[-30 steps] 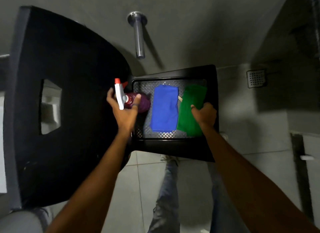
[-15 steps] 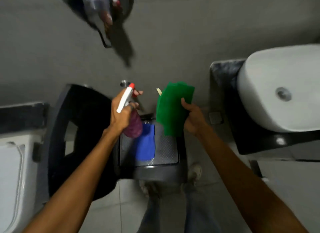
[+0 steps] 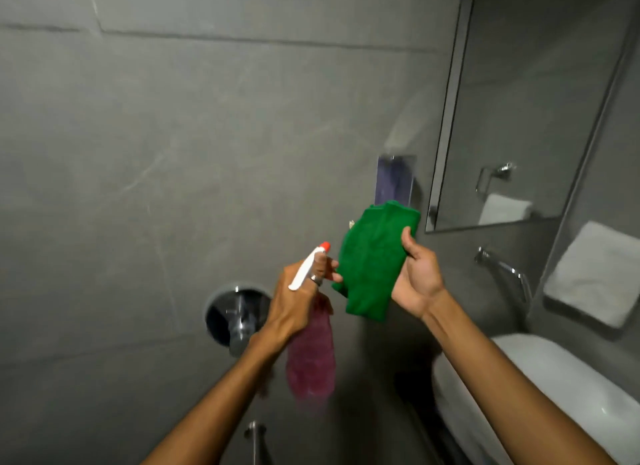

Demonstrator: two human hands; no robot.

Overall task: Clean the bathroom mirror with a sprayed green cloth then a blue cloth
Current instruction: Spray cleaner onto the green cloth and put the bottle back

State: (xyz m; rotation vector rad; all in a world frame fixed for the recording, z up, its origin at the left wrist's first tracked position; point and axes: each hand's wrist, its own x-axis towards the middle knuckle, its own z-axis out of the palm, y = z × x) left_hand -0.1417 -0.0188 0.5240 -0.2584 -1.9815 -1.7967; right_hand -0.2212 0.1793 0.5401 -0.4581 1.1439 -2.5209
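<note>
My left hand [image 3: 298,298] grips a spray bottle [image 3: 311,357] with purple liquid, a white trigger head and a red nozzle. The nozzle points at the folded green cloth [image 3: 372,260], which hangs upright from my right hand [image 3: 417,274], thumb across its right edge. Both hands are raised in front of the grey tiled wall. The mirror [image 3: 519,111] hangs on the wall at the upper right, beyond the cloth. The blue cloth is out of view.
A white basin [image 3: 540,388] sits at the lower right with a chrome tap [image 3: 505,270] above it. Folded white towel [image 3: 599,274] lies at the far right. A round chrome wall fitting [image 3: 237,314] is left of my left hand. A clear holder [image 3: 394,179] is fixed beside the mirror.
I have lifted the bottle and green cloth from the tray and raised my head. The tray, blue cloth and chair have dropped out of view, and the mirror has come into view.
</note>
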